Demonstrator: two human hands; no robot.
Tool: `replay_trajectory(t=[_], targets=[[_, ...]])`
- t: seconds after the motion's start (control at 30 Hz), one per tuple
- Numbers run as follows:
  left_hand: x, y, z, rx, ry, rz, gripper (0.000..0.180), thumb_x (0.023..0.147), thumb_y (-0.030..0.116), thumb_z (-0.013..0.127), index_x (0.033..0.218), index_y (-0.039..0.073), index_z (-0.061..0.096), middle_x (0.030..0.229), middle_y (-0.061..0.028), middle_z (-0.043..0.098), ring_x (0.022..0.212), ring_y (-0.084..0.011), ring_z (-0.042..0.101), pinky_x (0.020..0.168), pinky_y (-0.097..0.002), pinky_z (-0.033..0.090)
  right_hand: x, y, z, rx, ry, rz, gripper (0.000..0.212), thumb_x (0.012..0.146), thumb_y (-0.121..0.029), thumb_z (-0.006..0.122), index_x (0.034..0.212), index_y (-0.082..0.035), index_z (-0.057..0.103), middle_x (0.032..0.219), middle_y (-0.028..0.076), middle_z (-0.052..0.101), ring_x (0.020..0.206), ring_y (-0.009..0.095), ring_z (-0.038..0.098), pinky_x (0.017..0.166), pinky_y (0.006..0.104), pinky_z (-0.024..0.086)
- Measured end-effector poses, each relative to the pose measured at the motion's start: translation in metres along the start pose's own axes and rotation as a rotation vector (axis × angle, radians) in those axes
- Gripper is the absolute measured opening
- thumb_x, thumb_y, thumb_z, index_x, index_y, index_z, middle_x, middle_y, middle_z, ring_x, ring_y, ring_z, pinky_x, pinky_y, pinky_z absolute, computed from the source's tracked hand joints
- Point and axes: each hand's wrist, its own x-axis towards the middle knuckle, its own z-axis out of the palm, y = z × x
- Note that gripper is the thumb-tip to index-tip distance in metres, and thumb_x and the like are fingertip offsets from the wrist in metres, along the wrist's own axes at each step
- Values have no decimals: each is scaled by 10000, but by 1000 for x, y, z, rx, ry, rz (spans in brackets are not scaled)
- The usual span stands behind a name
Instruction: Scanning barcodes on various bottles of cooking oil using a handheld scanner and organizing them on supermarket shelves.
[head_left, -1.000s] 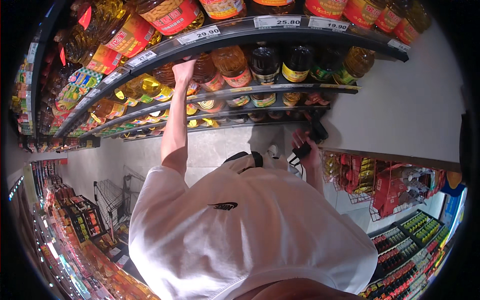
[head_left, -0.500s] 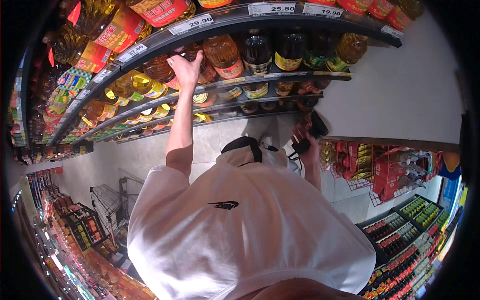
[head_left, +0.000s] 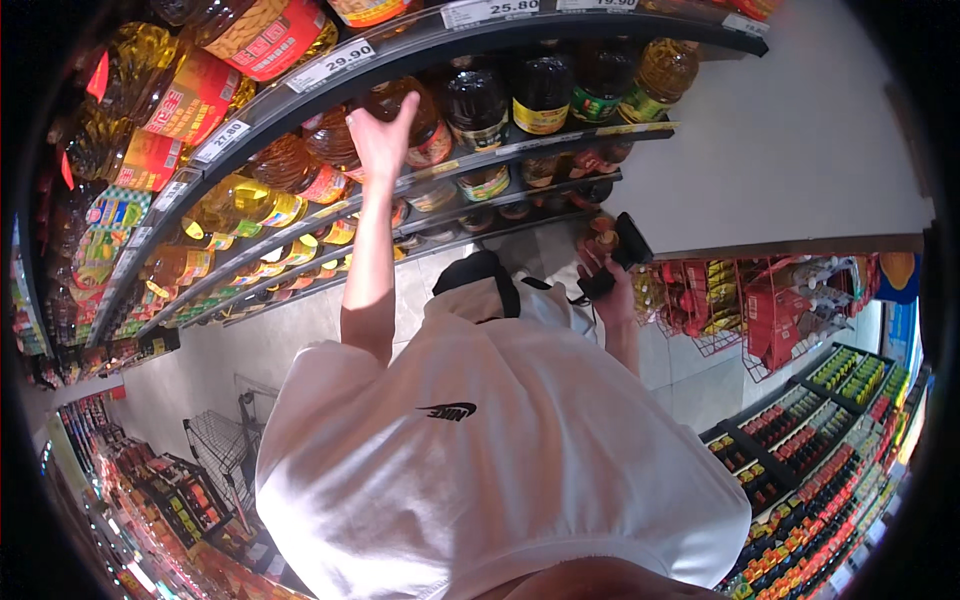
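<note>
- You were in a supermarket.
- Shelves point(head_left: 600, 24) before you carried rows of bottles point(head_left: 428, 130).
- White price labels point(head_left: 331, 66) lined their edges.
- A wire shopping cart point(head_left: 220, 441) stood to your left.

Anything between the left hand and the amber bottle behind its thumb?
Nothing visible: the left hand is right in front of that red-labelled amber bottle. The upper shelf's edge runs above the hand, not between them. Contact can't be told.
</note>
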Motion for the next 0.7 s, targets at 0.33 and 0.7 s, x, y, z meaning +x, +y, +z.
replay_trajectory(t=[0.33,0.7], targets=[[39,-22,1,3,-284,-220,667,718,496,791,1162,10,684,1162,-202,684,1115,-266,644,962,-345,462,31,6,5,61,-16,-20,407,893,-177,622,1277,-83,527,1363,118,556,1293,294,495,1018,456,432],[-44,-25,-13,-443,264,63,460,760,171,821,1132,4,608,1090,-114,644,997,-195,613,908,-317,487,35,5,80,-89,-290,161,381,871,-89,615,1247,-111,557,1382,93,550,1286,280,514,958,429,471]])
